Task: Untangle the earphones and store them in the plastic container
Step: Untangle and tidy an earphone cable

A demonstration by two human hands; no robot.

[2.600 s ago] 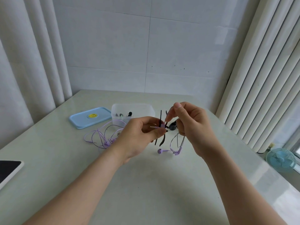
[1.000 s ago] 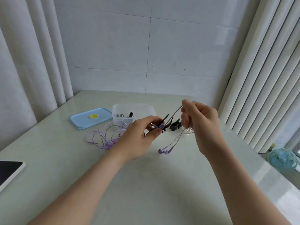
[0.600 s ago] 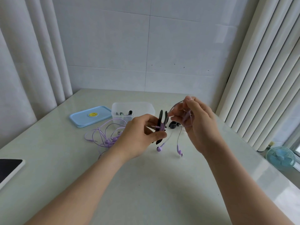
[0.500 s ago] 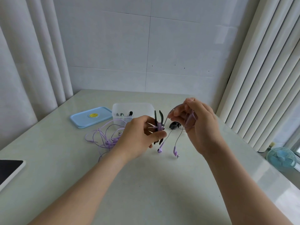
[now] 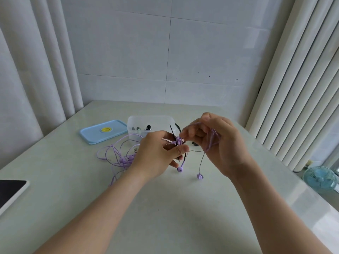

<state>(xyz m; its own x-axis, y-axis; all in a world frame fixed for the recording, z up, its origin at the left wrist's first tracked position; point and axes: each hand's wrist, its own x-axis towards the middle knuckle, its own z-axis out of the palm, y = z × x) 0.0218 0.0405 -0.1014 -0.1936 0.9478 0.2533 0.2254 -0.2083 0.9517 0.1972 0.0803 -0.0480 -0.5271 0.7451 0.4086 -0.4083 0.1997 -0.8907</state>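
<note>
My left hand (image 5: 157, 154) pinches a small wound bundle of purple earphone cable (image 5: 178, 141) mixed with black strands, held above the table. My right hand (image 5: 218, 142) grips loops of the same purple cable and touches the bundle with its fingertips. Two purple earbuds (image 5: 180, 169) (image 5: 200, 176) dangle below on thin wires, near the tabletop. A second tangle of purple earphones (image 5: 119, 154) lies on the table left of my hands. The clear plastic container (image 5: 146, 120) stands open behind, with small dark items inside.
The container's blue lid (image 5: 102, 132) with a yellow spot lies left of it. A tablet (image 5: 11, 189) sits at the table's left edge. Curtains hang on both sides; a small blue fan (image 5: 320, 177) stands on the floor at right. A black object (image 5: 194, 143) lies behind my right hand.
My right hand has drawn the cable in close to the bundle in my left hand. The two earbuds have dropped lower and hang further apart.
</note>
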